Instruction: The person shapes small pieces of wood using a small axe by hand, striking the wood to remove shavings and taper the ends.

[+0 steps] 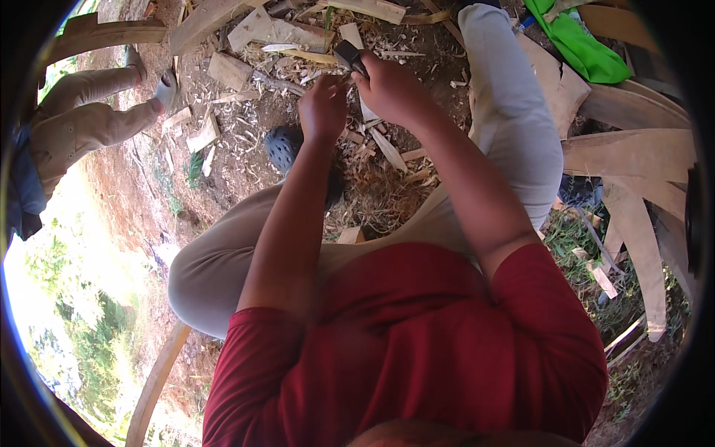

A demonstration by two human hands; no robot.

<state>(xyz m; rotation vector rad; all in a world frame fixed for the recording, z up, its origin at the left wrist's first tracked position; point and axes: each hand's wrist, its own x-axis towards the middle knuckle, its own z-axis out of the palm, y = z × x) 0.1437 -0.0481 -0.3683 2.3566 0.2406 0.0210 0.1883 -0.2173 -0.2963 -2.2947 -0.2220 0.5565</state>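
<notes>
Out in front of my lap, both hands are close together over ground littered with wood shavings. My right hand is closed around a small dark rectangular block; its far end shows beyond my fingers, and I cannot make out its exact kind. Just left of it, my left hand has its fingers curled in a pinch. Something thin seems to lie between the two hands, too small to name. A pale wood strip lies on the ground below them.
Wood offcuts and shavings cover the ground ahead. Curved boards are piled at the right, near a green bag. A dark clog is by my left forearm. Another person's legs extend in from the left.
</notes>
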